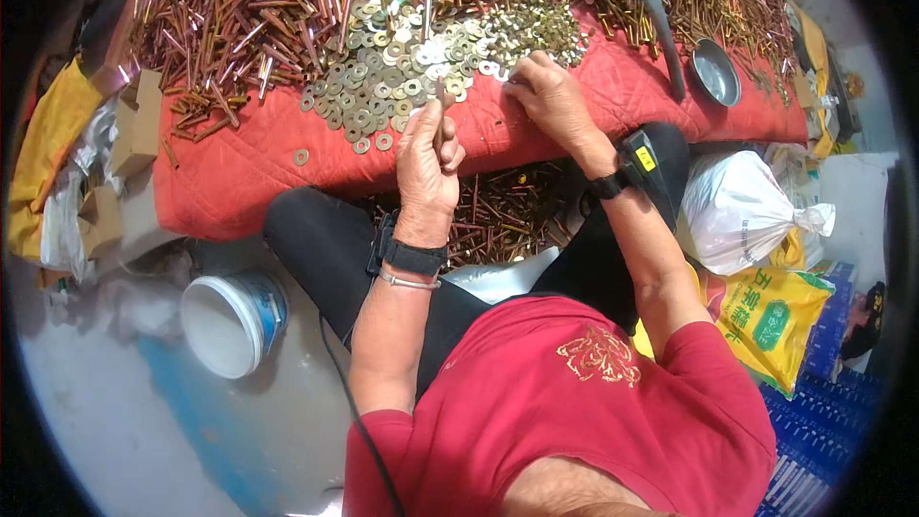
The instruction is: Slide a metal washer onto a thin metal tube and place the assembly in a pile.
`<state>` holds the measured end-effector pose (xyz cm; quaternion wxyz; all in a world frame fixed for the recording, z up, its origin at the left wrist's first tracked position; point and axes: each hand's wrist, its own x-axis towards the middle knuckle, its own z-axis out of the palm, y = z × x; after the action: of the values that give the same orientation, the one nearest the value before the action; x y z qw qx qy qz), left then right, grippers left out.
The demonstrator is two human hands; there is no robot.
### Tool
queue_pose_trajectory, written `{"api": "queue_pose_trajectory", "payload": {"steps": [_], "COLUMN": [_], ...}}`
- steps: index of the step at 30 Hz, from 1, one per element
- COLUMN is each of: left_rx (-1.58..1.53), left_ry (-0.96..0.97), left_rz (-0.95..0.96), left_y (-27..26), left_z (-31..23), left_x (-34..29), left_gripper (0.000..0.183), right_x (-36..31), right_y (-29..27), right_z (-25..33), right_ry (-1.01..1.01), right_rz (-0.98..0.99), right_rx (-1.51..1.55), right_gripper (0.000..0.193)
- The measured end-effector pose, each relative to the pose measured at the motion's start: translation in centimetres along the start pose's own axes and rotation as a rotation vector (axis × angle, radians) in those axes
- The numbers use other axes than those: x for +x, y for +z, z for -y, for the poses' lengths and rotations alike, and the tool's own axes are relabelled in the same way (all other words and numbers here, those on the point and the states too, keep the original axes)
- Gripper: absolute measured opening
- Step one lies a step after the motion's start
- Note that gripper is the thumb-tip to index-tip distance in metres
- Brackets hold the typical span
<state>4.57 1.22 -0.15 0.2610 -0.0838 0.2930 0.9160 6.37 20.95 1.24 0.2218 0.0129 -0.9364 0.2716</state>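
The left hand (428, 161), at the near edge of the washer pile (378, 91), pinches a slim metal rod (440, 90) that points away from the body. Caution: a slackened pinch could drop the rod among the washers. The right hand (555, 103) reaches to the pile's right, fingertips drawn together beside the small nuts (536, 31); whether they hold a piece cannot be told. A careless sweep there could mix nuts into the pile. Both forearms (394, 340) extend forward toward it.
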Motion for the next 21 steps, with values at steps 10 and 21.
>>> {"api": "queue_pose_trajectory", "payload": {"steps": [10,21], "left_rx": [0.229,0.316], "left_ry": [-0.021,-0.036], "left_rz": [0.058,0.228], "left_y": [0.5,1.4], "left_z": [0.6,0.2], "left_x": [-0.7,-1.6], "left_gripper": [0.01,0.009], "right_x": [-0.6,-1.7], "right_y": [-1.7,-2.7], "right_z": [2.4,3.9], "right_ry": [0.214,0.349], "right_rz": [0.065,0.163], "right_rx": [0.511,1.141], "right_gripper": [0.009,0.011]}}
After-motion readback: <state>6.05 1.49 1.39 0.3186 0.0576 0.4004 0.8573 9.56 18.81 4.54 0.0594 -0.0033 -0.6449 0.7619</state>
